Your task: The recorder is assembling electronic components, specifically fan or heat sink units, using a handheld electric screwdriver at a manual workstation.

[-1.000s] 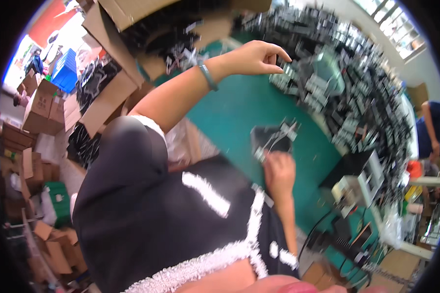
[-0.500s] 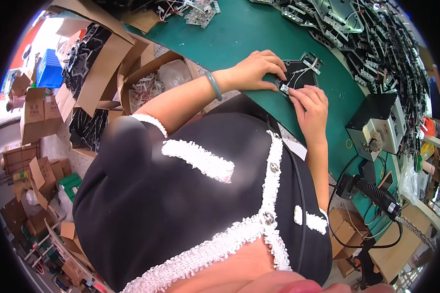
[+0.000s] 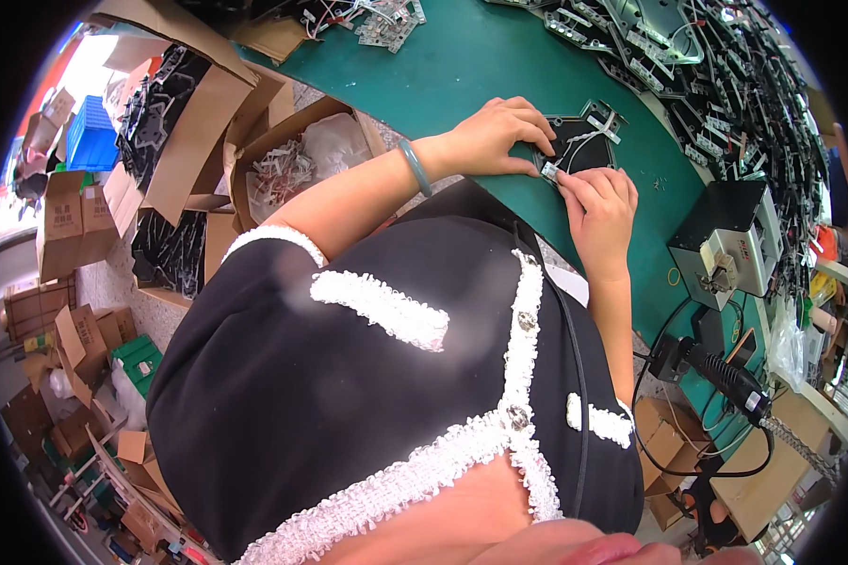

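Note:
A flat black panel (image 3: pixel 567 134) with an angular outline lies on the green table in front of me. Two small white modules joined by thin pale wires are on it: a far module (image 3: pixel 614 124) at its upper right corner and a near module (image 3: pixel 549 170) at its lower left edge. My left hand (image 3: pixel 501 139) grips the panel's left edge between thumb and fingers. With thumb and forefinger, my right hand (image 3: pixel 601 207) pinches the near module; its other fingers curl over the panel's lower edge, hiding part of it.
A grey-black metal box device (image 3: pixel 725 245) stands right on the green table (image 3: pixel 443 71), near a black-handled corded tool (image 3: pixel 730 377). Many similar panels (image 3: pixel 725 104) are piled along the far right. Loose wired modules (image 3: pixel 391 26) lie at the back. Open cardboard boxes (image 3: pixel 193 141) stand left.
Both hands stay at the panel in nearly the same grip. My right hand has shifted very slightly to the right.

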`<state>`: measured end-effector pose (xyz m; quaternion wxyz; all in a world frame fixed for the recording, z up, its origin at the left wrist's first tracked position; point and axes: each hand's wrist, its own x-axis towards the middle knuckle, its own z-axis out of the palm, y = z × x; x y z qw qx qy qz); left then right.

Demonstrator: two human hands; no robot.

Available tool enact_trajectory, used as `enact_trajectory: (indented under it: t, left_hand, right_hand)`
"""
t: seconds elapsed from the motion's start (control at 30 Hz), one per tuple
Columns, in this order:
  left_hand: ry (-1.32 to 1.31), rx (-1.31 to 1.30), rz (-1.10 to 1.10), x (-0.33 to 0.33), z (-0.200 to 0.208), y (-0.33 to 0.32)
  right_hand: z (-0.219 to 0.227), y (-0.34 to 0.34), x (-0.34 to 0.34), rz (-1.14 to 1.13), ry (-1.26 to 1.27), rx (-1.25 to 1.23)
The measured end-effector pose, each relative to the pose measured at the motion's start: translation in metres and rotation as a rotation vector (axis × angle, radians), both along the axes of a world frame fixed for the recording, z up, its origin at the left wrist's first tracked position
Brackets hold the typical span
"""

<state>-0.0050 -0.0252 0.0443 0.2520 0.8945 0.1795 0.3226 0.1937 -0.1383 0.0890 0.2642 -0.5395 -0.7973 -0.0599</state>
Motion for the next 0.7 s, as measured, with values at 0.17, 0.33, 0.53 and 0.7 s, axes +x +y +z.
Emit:
enact_trajectory:
  t: [0.17, 0.33, 0.53, 0.7]
  left_hand:
    - [0.019, -0.012, 0.015, 0.000, 0.002, -0.003]
    - [0.022, -0.013, 0.022, 0.000, 0.004, -0.002]
    - [-0.043, 0.020, 0.000, 0.001, 0.006, 0.001]
    - [-0.004, 0.016, -0.024, 0.004, 0.003, 0.000]
  right_hand:
    - [0.007, 0.001, 0.001, 0.006, -0.049, -0.075]
    - [0.004, 0.002, 0.001, -0.002, -0.075, -0.061]
    - [0.009, -0.001, 0.001, 0.024, -0.076, -0.054]
    - [0.003, 0.006, 0.014, 0.071, -0.043, -0.144]
